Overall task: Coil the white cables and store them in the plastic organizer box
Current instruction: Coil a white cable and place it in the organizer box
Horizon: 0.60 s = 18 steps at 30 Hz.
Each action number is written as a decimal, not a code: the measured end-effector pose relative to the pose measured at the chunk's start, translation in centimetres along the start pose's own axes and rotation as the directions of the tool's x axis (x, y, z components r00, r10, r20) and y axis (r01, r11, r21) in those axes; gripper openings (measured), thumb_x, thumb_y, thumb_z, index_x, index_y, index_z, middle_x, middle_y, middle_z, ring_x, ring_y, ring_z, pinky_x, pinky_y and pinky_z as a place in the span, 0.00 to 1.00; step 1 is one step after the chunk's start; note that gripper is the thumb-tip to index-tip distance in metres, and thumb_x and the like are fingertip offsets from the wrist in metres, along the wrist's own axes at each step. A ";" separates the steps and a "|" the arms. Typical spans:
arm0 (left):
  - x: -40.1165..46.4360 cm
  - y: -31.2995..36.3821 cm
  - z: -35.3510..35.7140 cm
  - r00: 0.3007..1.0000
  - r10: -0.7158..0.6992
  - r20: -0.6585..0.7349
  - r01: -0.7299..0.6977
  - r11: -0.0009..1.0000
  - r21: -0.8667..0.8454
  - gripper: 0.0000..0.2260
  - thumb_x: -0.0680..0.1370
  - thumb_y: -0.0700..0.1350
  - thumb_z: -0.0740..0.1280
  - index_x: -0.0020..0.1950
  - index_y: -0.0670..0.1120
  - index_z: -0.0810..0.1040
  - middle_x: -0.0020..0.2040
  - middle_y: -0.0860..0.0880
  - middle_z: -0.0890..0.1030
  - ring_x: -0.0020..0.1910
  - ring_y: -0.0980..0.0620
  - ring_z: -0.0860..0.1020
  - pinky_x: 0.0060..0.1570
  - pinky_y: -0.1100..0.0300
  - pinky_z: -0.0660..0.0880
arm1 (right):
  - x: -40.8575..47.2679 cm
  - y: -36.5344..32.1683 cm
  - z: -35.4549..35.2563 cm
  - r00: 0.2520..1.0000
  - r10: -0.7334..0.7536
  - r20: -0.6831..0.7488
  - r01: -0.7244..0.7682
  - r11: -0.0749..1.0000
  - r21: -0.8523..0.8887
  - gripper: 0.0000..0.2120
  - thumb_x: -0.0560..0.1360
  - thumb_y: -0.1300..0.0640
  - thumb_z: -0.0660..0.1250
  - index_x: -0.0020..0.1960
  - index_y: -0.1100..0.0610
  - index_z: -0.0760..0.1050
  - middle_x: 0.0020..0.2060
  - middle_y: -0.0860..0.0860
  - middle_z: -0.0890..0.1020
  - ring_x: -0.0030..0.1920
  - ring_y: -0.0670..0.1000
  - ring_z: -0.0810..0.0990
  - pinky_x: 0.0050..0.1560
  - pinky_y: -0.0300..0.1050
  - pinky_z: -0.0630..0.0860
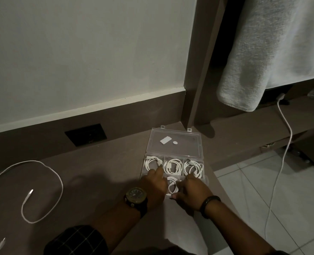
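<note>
Between both hands (170, 190), coiled cable (172, 186), long axis toward the wall.

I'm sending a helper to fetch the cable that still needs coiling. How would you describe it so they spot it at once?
On the brown counter, look far left of the clear organizer box. The loose cable lies there in one big open loop, plug end free, unlike the small tight coils inside the box.

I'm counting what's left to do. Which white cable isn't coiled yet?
The loose cable sprawled on the brown surface far left of the organizer box. The others sit wound in the box's compartments.
</note>
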<state>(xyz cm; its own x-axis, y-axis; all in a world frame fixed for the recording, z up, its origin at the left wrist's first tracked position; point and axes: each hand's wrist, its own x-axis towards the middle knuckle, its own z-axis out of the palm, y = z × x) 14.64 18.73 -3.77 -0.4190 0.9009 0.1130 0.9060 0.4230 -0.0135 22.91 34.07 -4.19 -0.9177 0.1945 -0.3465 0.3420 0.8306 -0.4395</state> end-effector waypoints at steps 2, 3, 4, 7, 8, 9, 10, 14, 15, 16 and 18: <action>-0.1 -0.1 0.2 0.999 0.027 0.025 -0.028 0.998 0.048 0.03 0.65 0.39 0.72 0.32 0.41 0.81 0.36 0.38 0.81 0.28 0.43 0.76 0.24 0.58 0.73 | 0.2 0.0 -0.2 0.998 0.046 0.053 -0.053 0.987 0.149 0.13 0.71 0.49 0.68 0.39 0.59 0.79 0.37 0.56 0.82 0.40 0.54 0.81 0.41 0.45 0.76; 0.0 -0.2 0.1 0.999 0.031 0.038 -0.033 0.998 0.055 0.03 0.65 0.40 0.72 0.31 0.42 0.81 0.35 0.39 0.82 0.27 0.43 0.76 0.23 0.59 0.72 | 0.3 0.0 -0.4 0.994 0.058 0.087 -0.073 0.981 0.177 0.11 0.72 0.51 0.67 0.39 0.60 0.80 0.37 0.55 0.83 0.40 0.53 0.81 0.41 0.44 0.76; 0.2 -0.3 -0.1 0.998 0.032 0.049 -0.035 0.998 0.061 0.04 0.63 0.40 0.73 0.30 0.42 0.81 0.34 0.39 0.81 0.27 0.43 0.77 0.22 0.59 0.72 | 0.6 0.2 -0.5 0.993 0.053 0.106 -0.068 0.988 0.142 0.09 0.73 0.54 0.67 0.42 0.59 0.81 0.40 0.55 0.84 0.42 0.54 0.82 0.43 0.44 0.77; 1.0 -0.7 -0.7 0.994 0.064 0.084 -0.070 0.994 0.078 0.04 0.61 0.40 0.73 0.28 0.43 0.80 0.32 0.40 0.81 0.26 0.43 0.76 0.22 0.61 0.72 | 1.5 -0.1 -1.6 0.993 0.077 0.091 -0.076 0.997 -0.017 0.07 0.68 0.57 0.70 0.46 0.57 0.81 0.45 0.55 0.85 0.48 0.56 0.82 0.50 0.48 0.79; 1.3 -0.8 -1.1 0.994 0.067 0.092 -0.075 0.993 0.093 0.04 0.61 0.40 0.73 0.27 0.43 0.80 0.32 0.40 0.82 0.26 0.43 0.76 0.22 0.61 0.71 | 1.9 -0.5 -1.9 0.994 0.083 0.067 -0.079 0.995 -0.057 0.06 0.67 0.56 0.71 0.44 0.56 0.81 0.44 0.55 0.85 0.47 0.57 0.82 0.49 0.47 0.79; 1.6 -0.9 -1.2 0.993 0.062 0.105 -0.073 0.992 0.101 0.03 0.60 0.41 0.73 0.27 0.44 0.80 0.32 0.41 0.81 0.26 0.43 0.76 0.23 0.61 0.71 | 2.1 -1.0 -1.9 0.996 0.085 0.042 -0.080 0.991 -0.110 0.06 0.66 0.56 0.70 0.43 0.55 0.81 0.44 0.56 0.84 0.47 0.58 0.82 0.48 0.46 0.79; 1.5 -1.0 -1.3 0.993 0.052 0.108 -0.064 0.991 0.115 0.04 0.60 0.41 0.73 0.27 0.44 0.80 0.32 0.41 0.81 0.26 0.43 0.77 0.23 0.61 0.71 | 2.3 -2.0 -1.8 0.998 0.066 0.019 -0.062 0.983 -0.172 0.07 0.67 0.56 0.69 0.44 0.55 0.80 0.46 0.57 0.83 0.48 0.59 0.82 0.48 0.47 0.78; 0.3 -0.5 -0.5 0.994 0.024 0.109 -0.037 0.992 0.124 0.03 0.59 0.42 0.75 0.28 0.44 0.82 0.37 0.39 0.84 0.27 0.42 0.78 0.23 0.60 0.73 | 2.3 -2.9 -0.1 1.000 0.009 -0.006 -0.010 0.950 -0.313 0.10 0.72 0.55 0.64 0.51 0.58 0.78 0.51 0.59 0.81 0.51 0.61 0.81 0.50 0.51 0.78; 0.1 -0.5 -0.3 0.996 0.011 0.093 -0.020 0.996 0.092 0.04 0.58 0.41 0.76 0.29 0.43 0.82 0.39 0.38 0.85 0.28 0.42 0.78 0.24 0.60 0.74 | 2.1 -2.6 -0.1 1.000 0.018 0.007 -0.015 0.955 -0.297 0.10 0.72 0.56 0.64 0.51 0.57 0.78 0.51 0.59 0.81 0.51 0.61 0.81 0.50 0.51 0.78; 0.0 -0.5 -0.2 0.998 0.008 0.067 -0.010 0.999 0.041 0.05 0.58 0.39 0.76 0.31 0.43 0.82 0.39 0.37 0.85 0.28 0.41 0.79 0.24 0.60 0.75 | 1.9 -2.3 -0.3 0.999 0.028 0.019 -0.022 0.963 -0.268 0.10 0.71 0.56 0.64 0.49 0.57 0.79 0.50 0.59 0.81 0.50 0.61 0.81 0.50 0.50 0.78; 0.0 -0.8 -0.3 0.999 0.033 0.017 -0.031 0.996 -0.085 0.03 0.63 0.36 0.75 0.33 0.41 0.82 0.36 0.38 0.83 0.30 0.40 0.78 0.27 0.57 0.77 | 1.7 -1.7 -1.1 0.998 0.050 0.024 -0.044 0.979 -0.200 0.08 0.70 0.56 0.65 0.45 0.58 0.80 0.47 0.60 0.83 0.48 0.61 0.81 0.48 0.48 0.78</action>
<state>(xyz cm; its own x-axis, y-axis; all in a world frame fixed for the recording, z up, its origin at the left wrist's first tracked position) 13.88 18.35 -3.44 -0.3902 0.9158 0.0952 0.9204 0.3852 0.0674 20.55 33.59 -3.14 -0.8942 0.2230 -0.3882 0.3349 0.9086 -0.2495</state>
